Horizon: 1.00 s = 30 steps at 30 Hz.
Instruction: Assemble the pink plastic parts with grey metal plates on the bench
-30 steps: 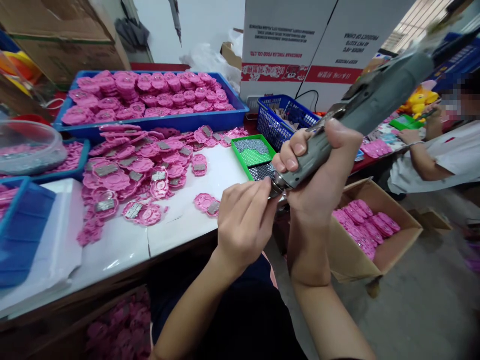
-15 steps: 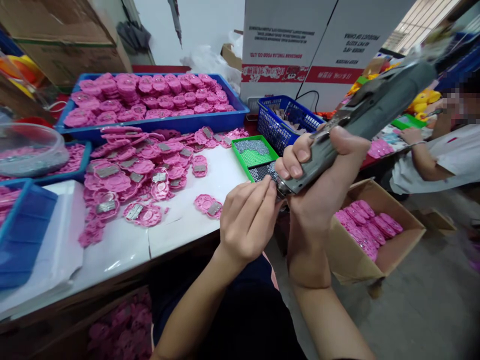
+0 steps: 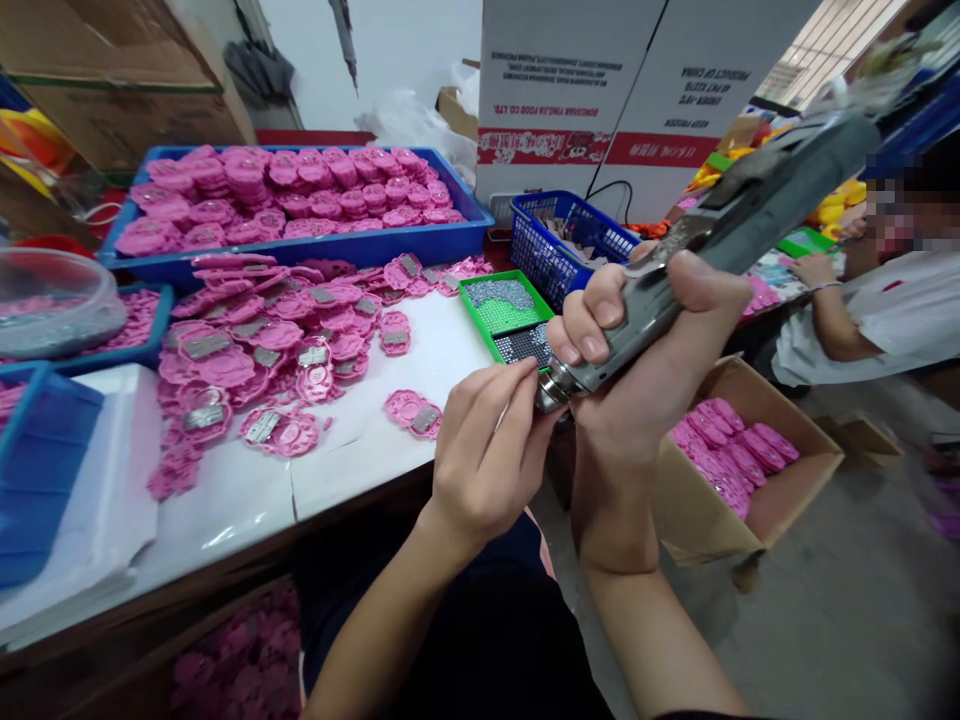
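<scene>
A grey electric screwdriver point(image 3: 727, 220) is gripped in my right hand point(image 3: 637, 350), tilted with its metal nose point(image 3: 553, 388) pointing down and left. The fingers of my left hand point(image 3: 487, 450) are pinched together around the tip of that nose, and they hide the bit. Beyond my left hand is a green tray point(image 3: 517, 310) of small screws, part of it a black perforated plate. On the white tabletop point(image 3: 337, 480) to the left lies a heap of pink plastic parts point(image 3: 277, 330), many with grey metal plates. One pink part point(image 3: 413, 412) lies apart, close to my left hand.
Behind the heap stands a blue tray point(image 3: 300, 245) stacked with pink parts. A blue basket point(image 3: 547, 262) sits beside the green tray. A cardboard box point(image 3: 806, 480) with pink pieces is low at right. Another person point(image 3: 862, 310) sits at far right.
My left fingertips have slid slightly down and left along the screwdriver's nose, so more of its metal collar shows. My right hand keeps its grip. The view has shifted slightly.
</scene>
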### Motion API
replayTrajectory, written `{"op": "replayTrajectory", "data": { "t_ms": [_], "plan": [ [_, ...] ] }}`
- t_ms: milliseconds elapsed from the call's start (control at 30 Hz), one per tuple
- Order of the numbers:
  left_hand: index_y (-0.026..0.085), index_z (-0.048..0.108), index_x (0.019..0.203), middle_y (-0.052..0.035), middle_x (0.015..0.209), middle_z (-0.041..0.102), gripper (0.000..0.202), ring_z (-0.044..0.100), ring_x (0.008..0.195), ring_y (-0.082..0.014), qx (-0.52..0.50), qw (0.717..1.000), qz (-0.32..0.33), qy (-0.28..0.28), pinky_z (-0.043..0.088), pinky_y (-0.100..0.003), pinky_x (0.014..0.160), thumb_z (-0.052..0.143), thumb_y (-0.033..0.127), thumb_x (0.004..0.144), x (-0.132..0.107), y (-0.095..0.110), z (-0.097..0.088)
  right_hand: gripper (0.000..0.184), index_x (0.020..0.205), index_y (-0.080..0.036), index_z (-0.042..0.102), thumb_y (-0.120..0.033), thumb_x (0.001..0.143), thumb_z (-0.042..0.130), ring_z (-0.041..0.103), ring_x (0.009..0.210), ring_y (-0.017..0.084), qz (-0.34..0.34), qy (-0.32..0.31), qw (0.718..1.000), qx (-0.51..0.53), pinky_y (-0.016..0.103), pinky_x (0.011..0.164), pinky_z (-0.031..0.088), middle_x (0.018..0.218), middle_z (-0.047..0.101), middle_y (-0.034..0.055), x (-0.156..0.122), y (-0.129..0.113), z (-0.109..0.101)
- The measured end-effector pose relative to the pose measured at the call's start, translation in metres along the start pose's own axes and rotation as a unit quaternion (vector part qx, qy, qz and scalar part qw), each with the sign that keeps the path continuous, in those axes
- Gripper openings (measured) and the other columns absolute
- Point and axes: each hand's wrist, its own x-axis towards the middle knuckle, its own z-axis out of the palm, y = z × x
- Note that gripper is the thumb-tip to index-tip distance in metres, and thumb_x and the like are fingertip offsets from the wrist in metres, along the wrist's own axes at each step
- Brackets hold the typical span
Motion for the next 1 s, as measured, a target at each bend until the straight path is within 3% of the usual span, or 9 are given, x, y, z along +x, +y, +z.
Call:
{"op": "replayTrajectory", "data": {
  "t_ms": [67,167,333,433,533,633,733,900,1000],
  "plan": [
    [0.014,0.071,0.118,-0.0141,0.112,0.077,0.034,0.072,0.109,-0.0253,0.031,0.998,0.04,0.03,0.057,-0.041,0.098,0.077,0.013,0.085,-0.003,0.0,0.001,0.062,0.061,-0.025,0.041,-0.082,0.082,0.055,0.032,0.044,0.013,0.005,-0.006,1.0,-0.018,0.029,0.041,0.038,0.051,0.032,-0.0047,-0.001,-0.001,0.001],
    [0.017,0.073,0.114,-0.0104,0.111,0.077,0.028,0.072,0.104,-0.0234,-0.069,0.992,-0.106,-0.003,0.059,-0.039,0.094,0.075,0.028,0.089,-0.001,0.0,-0.002,0.063,0.06,-0.025,0.038,-0.082,0.083,0.054,0.032,0.044,0.014,0.005,-0.019,1.0,-0.021,0.03,0.041,0.038,0.05,0.031,-0.0047,-0.001,-0.002,0.003],
    [0.016,0.076,0.094,-0.0069,0.088,0.077,0.041,0.072,0.081,-0.0183,-0.32,0.851,-0.37,-0.193,0.06,-0.031,0.077,0.057,0.052,0.098,0.01,0.001,-0.008,0.064,0.06,-0.024,0.04,-0.082,0.082,0.055,0.03,0.044,0.011,-0.008,-0.017,0.999,0.032,0.028,0.04,0.035,0.056,0.036,-0.0047,0.005,0.003,0.002],
    [0.016,0.076,0.097,-0.0076,0.09,0.077,0.033,0.072,0.083,-0.0188,-0.255,0.9,-0.326,-0.14,0.059,-0.031,0.078,0.061,0.044,0.098,0.008,0.001,-0.004,0.061,0.062,-0.024,0.043,-0.079,0.082,0.06,0.031,0.045,0.011,-0.007,-0.03,0.998,0.057,0.027,0.04,0.035,0.056,0.036,-0.0049,0.007,0.006,0.0],
    [0.014,0.074,0.109,-0.0124,0.106,0.078,0.021,0.072,0.099,-0.0227,-0.066,0.987,-0.145,-0.023,0.057,-0.036,0.091,0.069,0.026,0.094,-0.002,-0.003,0.003,0.062,0.063,-0.025,0.043,-0.081,0.08,0.06,0.032,0.045,0.012,0.008,-0.039,0.998,0.039,0.027,0.041,0.036,0.055,0.035,-0.0051,0.005,0.005,0.001],
    [0.015,0.072,0.116,-0.015,0.118,0.075,0.025,0.069,0.112,-0.0253,0.01,0.999,-0.038,0.009,0.054,-0.041,0.101,0.071,0.02,0.091,-0.009,-0.008,0.006,0.064,0.061,-0.025,0.042,-0.085,0.08,0.056,0.033,0.045,0.012,0.015,-0.024,1.0,0.012,0.028,0.041,0.037,0.054,0.034,-0.0048,0.003,0.004,0.004],
    [0.016,0.071,0.115,-0.0126,0.113,0.076,0.026,0.071,0.106,-0.0236,-0.111,0.981,-0.154,-0.047,0.058,-0.039,0.095,0.065,0.034,0.097,-0.006,-0.01,0.002,0.066,0.059,-0.024,0.041,-0.085,0.079,0.056,0.03,0.044,0.011,-0.001,-0.024,0.999,0.028,0.028,0.041,0.035,0.054,0.033,-0.0049,0.004,0.005,0.005],
    [0.015,0.074,0.107,-0.009,0.092,0.077,0.039,0.075,0.081,-0.02,-0.365,0.837,-0.362,-0.186,0.063,-0.035,0.078,0.056,0.049,0.1,0.008,-0.009,-0.006,0.067,0.057,-0.024,0.039,-0.086,0.078,0.055,0.03,0.044,0.011,0.005,-0.002,1.0,0.013,0.027,0.04,0.033,0.053,0.032,-0.0051,0.005,0.009,0.004],
    [0.015,0.074,0.11,-0.0092,0.096,0.079,0.029,0.076,0.088,-0.0207,-0.231,0.921,-0.284,-0.136,0.063,-0.035,0.083,0.064,0.039,0.097,0.008,-0.006,-0.003,0.067,0.057,-0.024,0.037,-0.084,0.081,0.054,0.03,0.044,0.011,0.003,0.002,1.0,0.013,0.027,0.04,0.034,0.052,0.03,-0.0054,0.006,0.01,0.003]
  ]
}}
